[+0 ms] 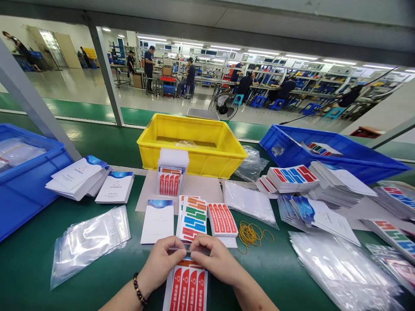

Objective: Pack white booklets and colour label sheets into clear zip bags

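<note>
Both my hands pinch the top edge of a clear plastic bag [187, 283] holding a red-striped sticker sheet, at the near table edge. My left hand [164, 261], with a bead bracelet on its wrist, grips the left of the bag's mouth. My right hand [215, 259] grips the right of it. Just beyond my fingers lie a white booklet [158, 221], a stack of coloured sticker sheets [192, 217] and a stack of red sticker sheets [222, 219]. Yellow rubber bands [250, 235] lie to the right of these.
A yellow bin [194, 162] stands at the back centre, blue bins at the left [22, 190] and right [343, 160]. Clear bag piles lie at the left [89, 239] and right [340, 268]. Booklet stacks [79, 177] and sticker stacks [292, 178] surround the green mat. People work far behind.
</note>
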`<action>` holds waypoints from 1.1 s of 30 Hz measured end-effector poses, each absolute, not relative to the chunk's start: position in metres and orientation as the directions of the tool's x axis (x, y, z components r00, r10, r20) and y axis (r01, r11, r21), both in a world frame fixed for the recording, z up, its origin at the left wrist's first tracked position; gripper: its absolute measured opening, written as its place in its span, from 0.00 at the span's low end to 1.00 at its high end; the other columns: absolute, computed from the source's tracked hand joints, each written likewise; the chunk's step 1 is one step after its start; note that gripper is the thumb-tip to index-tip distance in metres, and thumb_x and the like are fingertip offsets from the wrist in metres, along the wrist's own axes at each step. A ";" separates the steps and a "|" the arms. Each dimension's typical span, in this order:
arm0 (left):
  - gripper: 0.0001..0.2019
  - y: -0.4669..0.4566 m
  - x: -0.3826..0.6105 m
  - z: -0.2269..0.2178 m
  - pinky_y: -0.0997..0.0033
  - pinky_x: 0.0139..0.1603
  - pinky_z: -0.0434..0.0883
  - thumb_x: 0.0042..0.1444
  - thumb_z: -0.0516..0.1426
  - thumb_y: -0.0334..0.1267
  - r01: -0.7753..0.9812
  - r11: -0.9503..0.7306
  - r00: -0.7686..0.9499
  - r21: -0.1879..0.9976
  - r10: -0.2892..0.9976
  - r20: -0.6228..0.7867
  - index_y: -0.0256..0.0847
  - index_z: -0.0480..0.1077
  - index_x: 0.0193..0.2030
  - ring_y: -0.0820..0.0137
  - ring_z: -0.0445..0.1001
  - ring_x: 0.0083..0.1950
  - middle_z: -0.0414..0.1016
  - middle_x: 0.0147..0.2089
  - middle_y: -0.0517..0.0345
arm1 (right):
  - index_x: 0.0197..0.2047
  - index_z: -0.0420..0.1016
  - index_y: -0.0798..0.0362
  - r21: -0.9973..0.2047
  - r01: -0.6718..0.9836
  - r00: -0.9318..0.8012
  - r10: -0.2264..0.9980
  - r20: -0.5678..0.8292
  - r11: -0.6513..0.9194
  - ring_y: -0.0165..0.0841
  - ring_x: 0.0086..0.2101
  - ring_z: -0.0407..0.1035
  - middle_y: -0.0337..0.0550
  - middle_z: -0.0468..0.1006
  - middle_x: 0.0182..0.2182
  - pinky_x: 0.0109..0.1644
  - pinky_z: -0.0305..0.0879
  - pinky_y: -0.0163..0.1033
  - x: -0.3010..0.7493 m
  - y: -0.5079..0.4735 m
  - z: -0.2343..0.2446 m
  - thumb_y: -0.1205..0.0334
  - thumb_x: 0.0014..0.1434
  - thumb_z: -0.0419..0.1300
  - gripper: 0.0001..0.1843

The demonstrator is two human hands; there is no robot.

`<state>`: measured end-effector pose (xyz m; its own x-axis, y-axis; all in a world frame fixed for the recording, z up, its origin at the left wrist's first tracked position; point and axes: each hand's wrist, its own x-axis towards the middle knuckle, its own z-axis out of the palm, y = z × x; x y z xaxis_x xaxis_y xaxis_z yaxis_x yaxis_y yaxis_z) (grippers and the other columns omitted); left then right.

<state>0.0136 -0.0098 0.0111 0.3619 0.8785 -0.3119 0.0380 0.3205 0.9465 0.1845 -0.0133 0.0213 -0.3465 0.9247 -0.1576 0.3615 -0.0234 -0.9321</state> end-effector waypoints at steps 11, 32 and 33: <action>0.07 -0.013 0.018 0.010 0.74 0.30 0.61 0.43 0.57 0.37 0.070 0.258 0.378 0.963 0.887 -0.265 0.38 0.64 0.19 0.74 0.63 0.26 0.66 0.22 0.63 | 0.22 0.66 0.55 -0.888 0.457 -0.351 0.927 -0.132 0.047 0.28 0.24 0.59 0.36 0.68 0.21 0.28 0.55 0.32 0.183 -0.017 0.013 0.68 0.50 0.54 0.07; 0.18 0.005 -0.129 0.039 0.65 0.30 0.65 0.54 0.44 0.50 0.913 0.307 -0.256 0.269 0.944 -0.208 0.40 0.67 0.33 0.58 0.73 0.32 0.75 0.29 0.50 | 0.32 0.68 0.53 -0.636 0.598 -0.202 0.859 0.470 0.488 0.34 0.30 0.64 0.43 0.70 0.26 0.33 0.61 0.38 0.188 -0.011 0.004 0.66 0.58 0.52 0.06; 0.18 0.009 -0.140 0.037 0.65 0.29 0.64 0.51 0.46 0.52 0.912 0.358 -0.302 0.198 0.916 -0.264 0.39 0.66 0.31 0.57 0.73 0.32 0.75 0.29 0.48 | 0.32 0.68 0.53 -0.635 0.595 -0.199 0.855 0.478 0.493 0.34 0.30 0.65 0.43 0.70 0.26 0.33 0.62 0.38 0.188 -0.011 0.004 0.66 0.58 0.52 0.06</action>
